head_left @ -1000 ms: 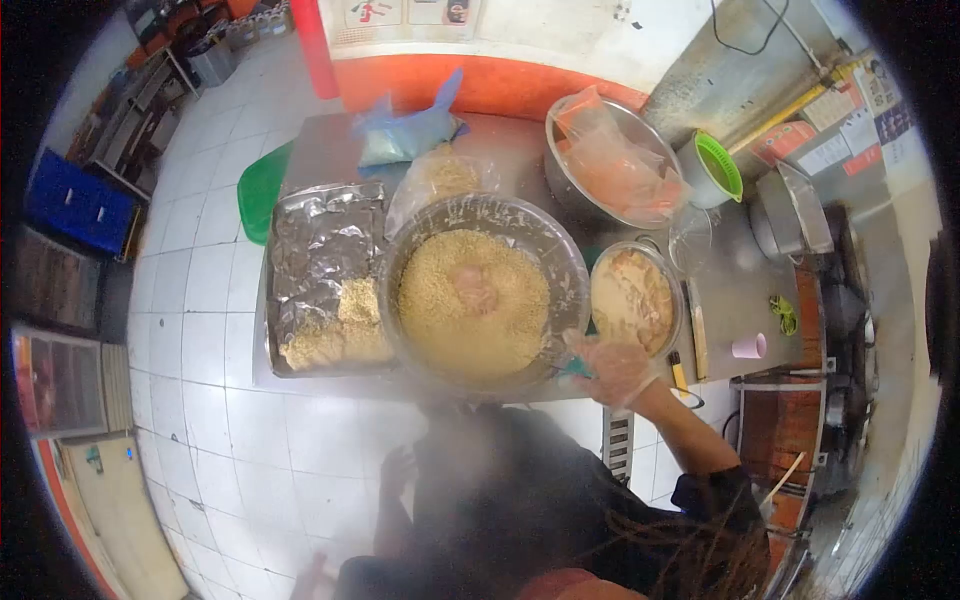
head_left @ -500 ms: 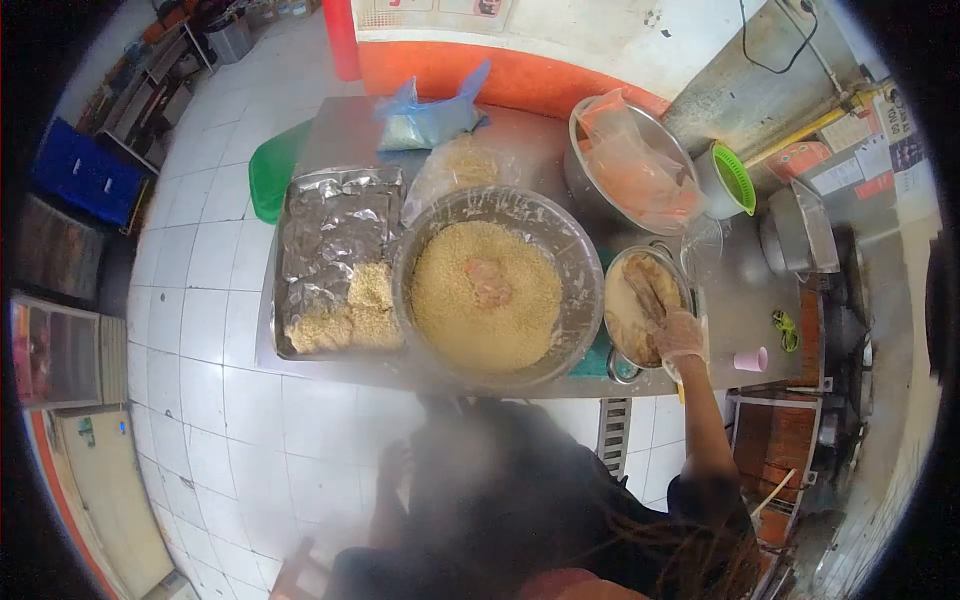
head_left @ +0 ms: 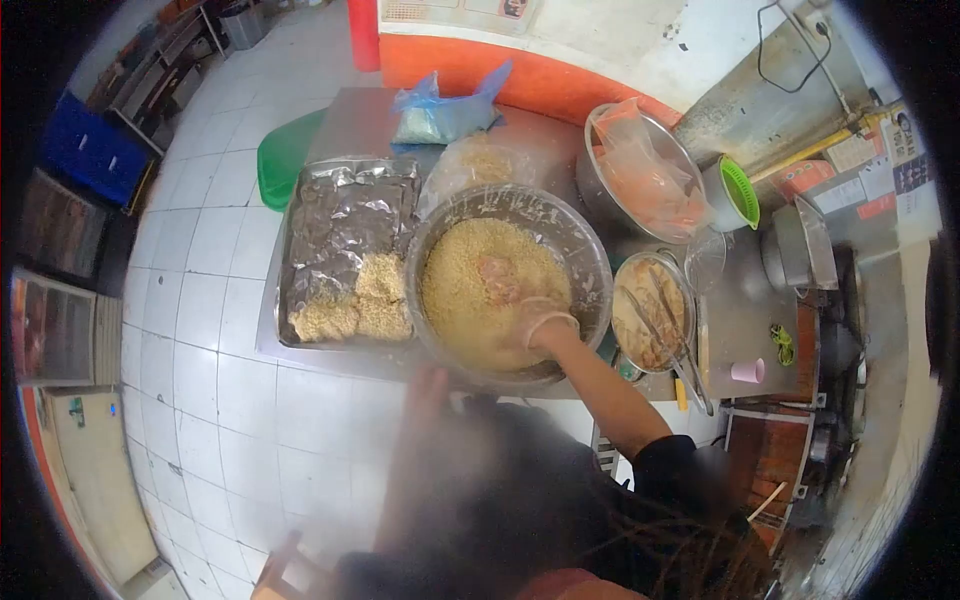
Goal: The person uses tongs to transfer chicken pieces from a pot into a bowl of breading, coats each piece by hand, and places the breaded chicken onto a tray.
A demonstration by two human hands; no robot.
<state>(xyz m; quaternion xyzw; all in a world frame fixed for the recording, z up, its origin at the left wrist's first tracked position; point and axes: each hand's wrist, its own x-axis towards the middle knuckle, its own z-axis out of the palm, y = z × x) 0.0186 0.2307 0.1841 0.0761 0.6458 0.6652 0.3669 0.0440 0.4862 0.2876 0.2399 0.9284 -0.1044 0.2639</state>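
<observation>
My right hand (head_left: 541, 325), in a clear glove, reaches into the large metal basin (head_left: 597, 300) of pale breadcrumbs (head_left: 462, 322). Its fingers are smeared and partly sunk in the crumbs, just below a piece of raw meat (head_left: 497, 278) lying in the middle. My left hand (head_left: 428, 388) is a blur below the basin's near left rim. To the right, metal tongs (head_left: 683, 362) rest in a two-handled pot (head_left: 619, 290) of creamy batter with pieces in it, their handle end over the near rim. On the left, crumb-coated pieces (head_left: 382, 318) sit in the near part of a foil-lined tray (head_left: 345, 215).
Behind the basin are a blue plastic bag (head_left: 445, 118) and a clear bag (head_left: 485, 165). A big metal bowl (head_left: 588, 165) with a bag of orange-pink contents stands back right, beside a green strainer (head_left: 740, 187). A pink cup (head_left: 747, 372) is near the right front edge.
My right hand has let go of the tongs, leaving them in the batter pot, and moved left into the crumb basin. My left hand has come up toward the basin's near rim.
</observation>
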